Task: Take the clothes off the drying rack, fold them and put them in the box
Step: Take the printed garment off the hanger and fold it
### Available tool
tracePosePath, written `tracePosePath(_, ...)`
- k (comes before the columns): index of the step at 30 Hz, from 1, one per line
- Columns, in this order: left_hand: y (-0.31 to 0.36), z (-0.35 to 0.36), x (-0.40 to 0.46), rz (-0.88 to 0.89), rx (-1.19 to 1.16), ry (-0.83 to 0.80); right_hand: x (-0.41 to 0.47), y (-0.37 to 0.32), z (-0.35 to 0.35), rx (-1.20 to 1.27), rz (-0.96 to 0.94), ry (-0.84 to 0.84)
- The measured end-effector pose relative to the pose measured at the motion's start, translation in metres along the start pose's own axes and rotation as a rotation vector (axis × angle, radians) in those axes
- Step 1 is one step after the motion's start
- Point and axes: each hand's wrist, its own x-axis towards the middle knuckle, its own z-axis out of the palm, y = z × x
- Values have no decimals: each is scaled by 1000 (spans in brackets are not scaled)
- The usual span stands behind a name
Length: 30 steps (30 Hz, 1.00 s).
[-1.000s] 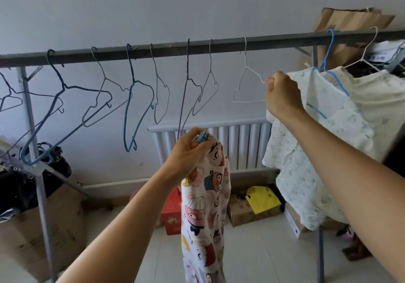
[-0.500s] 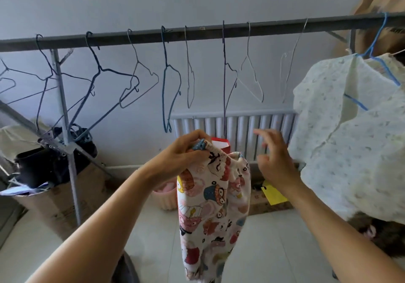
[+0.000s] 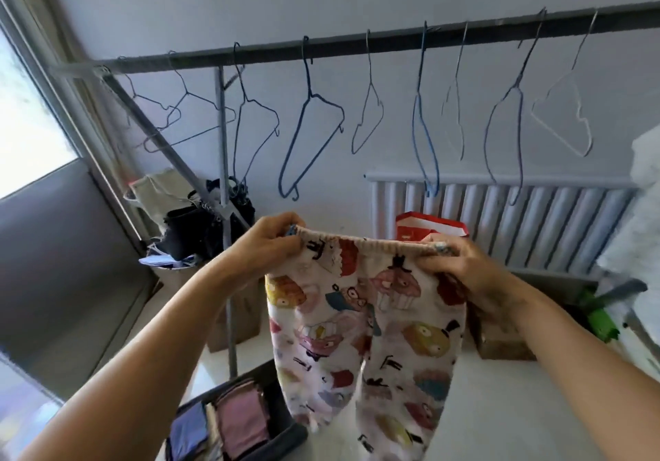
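Box: the dark box (image 3: 285, 435) sits on the floor at the lower left, nearest the person, with folded pieces (image 3: 243, 421) already lined up inside.
Trousers: the cartoon-print trousers (image 3: 368, 339) hang free in front of the person, off the rack, waistband on top and both legs dropping straight down, so the long axis is vertical.
Left grip: the left hand (image 3: 268, 242) pinches the left end of the waistband, fingers curled over the elastic.
Right grip: the right hand (image 3: 453, 264) is clamped on the right end in the same way, the band stretched level between the two.
Key relation: the garment hangs below both hands, and its hems dangle just above and right of the box; the left hand is the nearer one to it, so I would expect the fold to be made in the air and then lowered down and left.
Rack: the drying rack (image 3: 357, 46) behind carries a row of bare wire hangers (image 3: 310, 128).
Far right: a pale garment (image 3: 643, 210) shows at the frame edge, probably next.
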Motion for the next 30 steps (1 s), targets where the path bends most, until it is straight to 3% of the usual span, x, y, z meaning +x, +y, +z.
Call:
tracePosePath(5,-25,-39,-20,-95,73,21,21,-32,48,86,-30,-7)
tracePosePath(9,-30,-41,-29,-126,220,-136,33,-55,81,-50,-63,-57)
tracePosePath(12,-31,-26,-30,-55,376,-77,37,-69,98,-121,-73,-107)
tracePosePath(15,-32,-28,-30,-114,353,-54,36,-74,106,-252,-113,-68)
tracePosePath(20,-24,-30,-26,-342,90,29,39,-56,123,-566,-218,68)
tracePosePath(25,-9,-22,-32,-526,-648,174,34,-46,153,-522,-338,92)
tracePosePath(30,-9,-25,-40,-458,-680,343,30,-44,172,-343,-281,-28)
